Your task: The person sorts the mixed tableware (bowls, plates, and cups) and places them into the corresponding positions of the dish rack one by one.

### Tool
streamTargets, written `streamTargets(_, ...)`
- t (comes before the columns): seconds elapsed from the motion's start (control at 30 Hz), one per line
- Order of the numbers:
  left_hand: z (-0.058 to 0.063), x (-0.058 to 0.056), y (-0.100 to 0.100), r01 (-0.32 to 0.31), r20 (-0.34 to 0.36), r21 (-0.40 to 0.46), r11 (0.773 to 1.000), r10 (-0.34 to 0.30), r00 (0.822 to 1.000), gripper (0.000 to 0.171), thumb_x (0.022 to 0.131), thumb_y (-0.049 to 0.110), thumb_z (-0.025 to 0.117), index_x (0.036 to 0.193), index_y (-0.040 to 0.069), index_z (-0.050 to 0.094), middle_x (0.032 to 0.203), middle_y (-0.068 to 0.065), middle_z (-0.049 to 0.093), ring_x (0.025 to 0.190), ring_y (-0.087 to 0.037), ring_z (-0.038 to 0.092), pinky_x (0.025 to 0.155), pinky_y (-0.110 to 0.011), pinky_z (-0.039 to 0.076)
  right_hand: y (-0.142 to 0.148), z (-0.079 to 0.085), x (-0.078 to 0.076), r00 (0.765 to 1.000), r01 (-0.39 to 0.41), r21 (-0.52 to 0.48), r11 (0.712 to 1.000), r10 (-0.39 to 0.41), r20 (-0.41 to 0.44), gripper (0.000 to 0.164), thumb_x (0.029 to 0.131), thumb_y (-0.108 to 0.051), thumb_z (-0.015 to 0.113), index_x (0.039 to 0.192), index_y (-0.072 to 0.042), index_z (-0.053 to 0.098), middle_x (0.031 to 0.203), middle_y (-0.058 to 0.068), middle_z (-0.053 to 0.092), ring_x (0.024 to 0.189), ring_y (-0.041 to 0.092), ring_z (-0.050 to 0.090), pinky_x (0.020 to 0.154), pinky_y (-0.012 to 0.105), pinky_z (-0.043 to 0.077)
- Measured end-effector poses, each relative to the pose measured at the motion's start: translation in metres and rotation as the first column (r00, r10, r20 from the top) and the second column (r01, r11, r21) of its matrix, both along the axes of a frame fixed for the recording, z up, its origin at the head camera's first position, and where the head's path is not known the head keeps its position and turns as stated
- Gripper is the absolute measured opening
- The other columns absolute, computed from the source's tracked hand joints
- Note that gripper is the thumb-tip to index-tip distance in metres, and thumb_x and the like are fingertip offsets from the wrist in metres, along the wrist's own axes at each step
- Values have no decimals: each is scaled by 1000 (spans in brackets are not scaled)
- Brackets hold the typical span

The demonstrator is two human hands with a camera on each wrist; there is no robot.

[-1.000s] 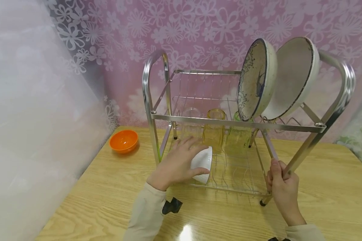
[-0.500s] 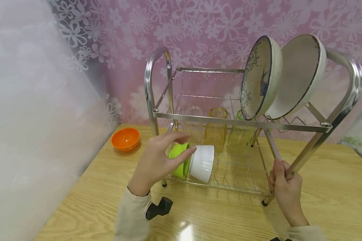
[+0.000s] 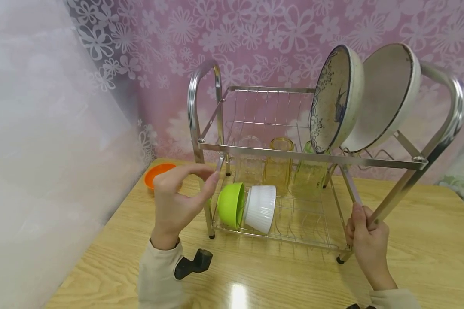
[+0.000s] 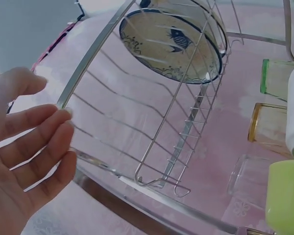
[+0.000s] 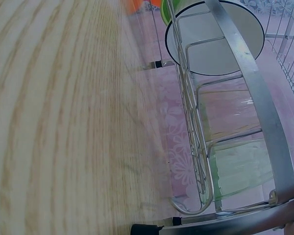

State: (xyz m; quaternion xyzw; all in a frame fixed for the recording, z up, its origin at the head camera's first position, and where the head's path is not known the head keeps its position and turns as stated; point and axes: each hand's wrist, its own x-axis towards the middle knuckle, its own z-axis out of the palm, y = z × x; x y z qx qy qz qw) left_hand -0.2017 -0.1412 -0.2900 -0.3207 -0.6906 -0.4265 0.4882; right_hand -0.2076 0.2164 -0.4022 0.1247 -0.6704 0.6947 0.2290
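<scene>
My left hand [image 3: 179,204] hovers in front of the left side of a metal dish rack [image 3: 255,150], fingers loosely bent and nothing between them. Just right of it, a green bowl [image 3: 229,206] stands on its side on the lower tier. Beside that bowl is a white ribbed bowl [image 3: 260,209], also tipped sideways. Lower right, my right hand [image 3: 369,244] grips the rack's front right leg. In the left wrist view the left hand [image 4: 34,142] shows curved fingers apart from the green bowl [image 4: 285,196].
Clear, yellow [image 3: 279,165] and green [image 3: 307,174] glasses stand at the back of the lower tier. Two large bowls, one patterned [image 3: 334,101] and one white [image 3: 386,96], lean on the upper tier. An orange bowl [image 3: 154,171] sits on the wooden table [image 3: 112,266].
My left hand has drawn back to the left, away from the white and green bowls, and now partly covers the orange bowl. My right hand keeps its grip on the rack leg.
</scene>
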Motion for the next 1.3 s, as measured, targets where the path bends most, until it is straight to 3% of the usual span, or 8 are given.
streamTargets(0.23, -5, -8, -20, -62, 60, 208, 976, 50, 997, 19, 85, 11, 66, 75, -4, 69, 66, -11, 67, 63, -10, 63, 66, -22, 51, 0, 2, -1, 1000, -10, -18, 1000, 10, -12, 41, 104, -9, 38, 64, -6, 32, 43, 3, 27, 34, 19, 19, 28, 30, 13)
streamTargets(0.43, -31, -35, -45, -164, 213, 335, 928, 95, 972, 12, 84, 1, 68, 90, -9, 66, 88, -10, 66, 81, -11, 61, 74, -24, 52, 1, 1, -1, 1000, -6, -29, 1000, 6, -10, 41, 104, -9, 38, 64, -6, 32, 44, 3, 28, 34, 19, 19, 28, 30, 14)
streamTargets(0.53, -55, -52, -58, -301, 358, 369, 879, 164, 919, 19, 85, 4, 69, 100, -5, 65, 107, -9, 59, 97, -18, 55, 81, -30, 51, 1, 0, -1, 1000, -4, -27, 1000, 4, -6, 41, 104, -9, 38, 64, -6, 32, 44, 3, 28, 34, 19, 19, 28, 30, 14)
streamTargets(0.73, -99, -71, -78, -501, 630, 428, 752, 150, 762, 31, 86, 16, 70, 109, -2, 59, 125, -11, 44, 111, -27, 45, 89, -42, 44, 0, 0, -1, 1000, -20, -21, 1000, 20, -22, 40, 104, -7, 37, 64, -6, 32, 43, 2, 29, 33, 19, 19, 27, 30, 13)
streamTargets(0.87, -122, -78, -86, -581, 722, 344, 738, 187, 666, 35, 85, 15, 69, 113, -2, 57, 134, -17, 34, 121, -34, 35, 94, -50, 40, 1, 1, -1, 999, -25, -24, 999, 24, -40, 40, 103, -6, 37, 63, -5, 32, 43, 1, 30, 33, 19, 19, 27, 29, 13)
streamTargets(1.03, -158, -85, -86, -640, 817, 163, 751, 261, 514, 36, 83, 13, 72, 117, 6, 59, 149, -18, 15, 130, -42, 17, 102, -58, 31, 1, 0, -1, 999, -18, -21, 1000, 18, -37, 40, 104, -6, 37, 63, -5, 33, 43, 1, 30, 33, 19, 20, 27, 29, 14)
streamTargets(1.1, -168, -86, -84, -645, 826, 133, 753, 275, 491, 39, 82, 12, 73, 119, 7, 60, 153, -17, 6, 132, -43, 13, 104, -59, 28, 1, 0, -1, 999, -14, -14, 1000, 14, -29, 41, 104, -7, 37, 63, -6, 33, 43, 1, 30, 33, 18, 20, 27, 29, 14)
streamTargets(1.3, -177, -86, -81, -665, 827, 123, 736, 295, 480, 27, 78, 16, 79, 96, 2, 63, 157, -20, 2, 139, -41, 5, 109, -60, 22, 1, -1, -1, 999, -17, -7, 1000, 17, -33, 41, 104, -7, 36, 63, -6, 32, 43, 1, 29, 32, 19, 20, 26, 29, 14)
